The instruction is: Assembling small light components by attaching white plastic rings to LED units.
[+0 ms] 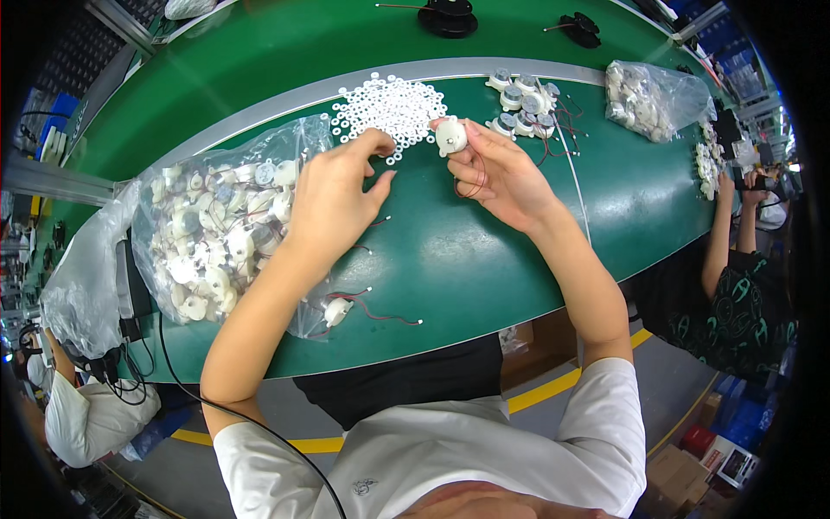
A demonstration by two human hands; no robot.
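In my right hand (500,177), closed with thumb and fingers around its edge, is a small round white plastic motor (450,136). Its thin dark red wires hang over my fingers. My left hand (341,186) is at the near edge of a pile of small white ring washers (389,108). Its fingers are bent and the thumb stands apart from them, with nothing visible between; some fingertips are hidden. Beside my left forearm lies a clear plastic bag (220,225) full of similar white motors. One loose motor (337,311) with red wires rests near the table's front edge.
Several motors with grey tops (525,104) stand grouped beyond my right hand. Another bag of parts (653,99) lies far right. Black reels (448,17) sit on the green belt at the back. A black cable (186,381) runs by my left elbow. Other people work at both sides.
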